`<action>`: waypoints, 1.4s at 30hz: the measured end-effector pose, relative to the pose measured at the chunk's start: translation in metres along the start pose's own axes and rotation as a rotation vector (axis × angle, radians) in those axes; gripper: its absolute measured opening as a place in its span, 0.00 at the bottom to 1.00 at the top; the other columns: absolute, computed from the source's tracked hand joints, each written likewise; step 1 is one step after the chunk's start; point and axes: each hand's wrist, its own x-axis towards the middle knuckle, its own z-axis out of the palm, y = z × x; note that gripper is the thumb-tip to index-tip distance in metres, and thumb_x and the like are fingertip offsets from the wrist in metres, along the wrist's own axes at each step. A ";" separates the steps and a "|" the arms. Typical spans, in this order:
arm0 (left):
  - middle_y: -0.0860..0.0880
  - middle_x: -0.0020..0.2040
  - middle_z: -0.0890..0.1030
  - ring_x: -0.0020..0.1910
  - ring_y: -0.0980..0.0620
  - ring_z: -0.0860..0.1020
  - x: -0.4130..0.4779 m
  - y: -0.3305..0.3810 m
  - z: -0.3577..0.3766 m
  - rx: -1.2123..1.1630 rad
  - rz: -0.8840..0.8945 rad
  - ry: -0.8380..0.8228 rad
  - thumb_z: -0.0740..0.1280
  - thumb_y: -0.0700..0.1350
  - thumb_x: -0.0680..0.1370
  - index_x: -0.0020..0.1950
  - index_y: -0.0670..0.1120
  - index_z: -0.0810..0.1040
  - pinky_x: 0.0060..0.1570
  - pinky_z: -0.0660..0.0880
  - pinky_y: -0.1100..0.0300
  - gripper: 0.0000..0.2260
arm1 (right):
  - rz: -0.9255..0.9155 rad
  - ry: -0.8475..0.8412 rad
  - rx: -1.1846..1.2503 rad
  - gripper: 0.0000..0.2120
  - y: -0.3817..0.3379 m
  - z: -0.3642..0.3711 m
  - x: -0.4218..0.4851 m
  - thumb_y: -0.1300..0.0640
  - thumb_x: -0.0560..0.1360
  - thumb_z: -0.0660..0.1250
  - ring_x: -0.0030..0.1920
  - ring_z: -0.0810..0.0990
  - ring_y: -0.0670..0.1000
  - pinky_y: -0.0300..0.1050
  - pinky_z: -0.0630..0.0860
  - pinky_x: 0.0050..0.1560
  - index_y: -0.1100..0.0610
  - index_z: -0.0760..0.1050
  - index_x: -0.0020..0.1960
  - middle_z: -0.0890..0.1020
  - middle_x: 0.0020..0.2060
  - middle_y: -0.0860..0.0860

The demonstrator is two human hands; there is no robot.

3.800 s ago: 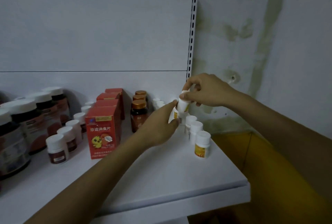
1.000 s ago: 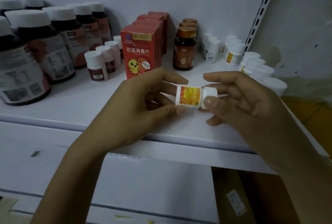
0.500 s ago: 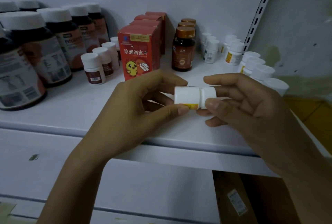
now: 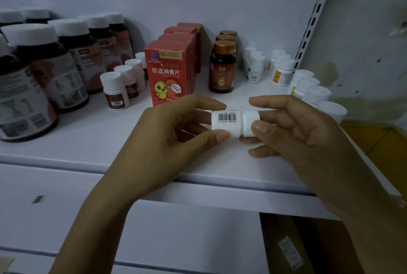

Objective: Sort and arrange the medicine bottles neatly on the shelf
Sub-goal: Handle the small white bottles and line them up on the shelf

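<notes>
The left hand [image 4: 163, 139] pinches the body of a small white bottle [image 4: 229, 123] lying sideways over the shelf's [image 4: 88, 141] front edge; the right hand [image 4: 308, 139] grips its cap [image 4: 251, 123].

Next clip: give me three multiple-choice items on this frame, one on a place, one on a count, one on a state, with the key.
1. Where do the amber bottles stand, relative to the red boxes? A. left B. right C. on top
2. How many gold caps show? A. one B. six C. three
3. The white bottle is: A. held sideways by both hands B. standing upright alone C. uncapped

Key: 1 B, they stand right of the boxes. 2 C, three caps line up front to back. 3 A, the left hand pinches its body, the right hand its cap, barcode up.
</notes>
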 end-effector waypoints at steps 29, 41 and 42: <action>0.50 0.69 0.72 0.65 0.51 0.71 0.133 -0.004 0.090 0.495 0.149 -0.269 0.66 0.50 0.77 0.72 0.50 0.66 0.64 0.70 0.55 0.24 | 0.085 0.185 -1.089 0.14 -0.049 -0.115 0.139 0.45 0.74 0.68 0.41 0.83 0.54 0.48 0.81 0.40 0.55 0.78 0.51 0.81 0.44 0.52; 0.50 0.71 0.69 0.68 0.52 0.68 0.129 -0.002 0.094 0.577 0.152 -0.284 0.64 0.55 0.78 0.74 0.50 0.64 0.66 0.67 0.56 0.26 | 0.251 0.041 -1.157 0.15 -0.027 -0.110 0.151 0.49 0.75 0.69 0.41 0.84 0.54 0.44 0.80 0.37 0.60 0.77 0.53 0.82 0.45 0.56; 0.50 0.71 0.69 0.68 0.52 0.67 0.129 -0.002 0.093 0.583 0.148 -0.287 0.63 0.56 0.78 0.74 0.50 0.63 0.66 0.67 0.55 0.26 | 0.265 0.033 -1.160 0.15 -0.023 -0.109 0.151 0.49 0.75 0.69 0.41 0.84 0.55 0.45 0.81 0.38 0.60 0.76 0.54 0.82 0.46 0.56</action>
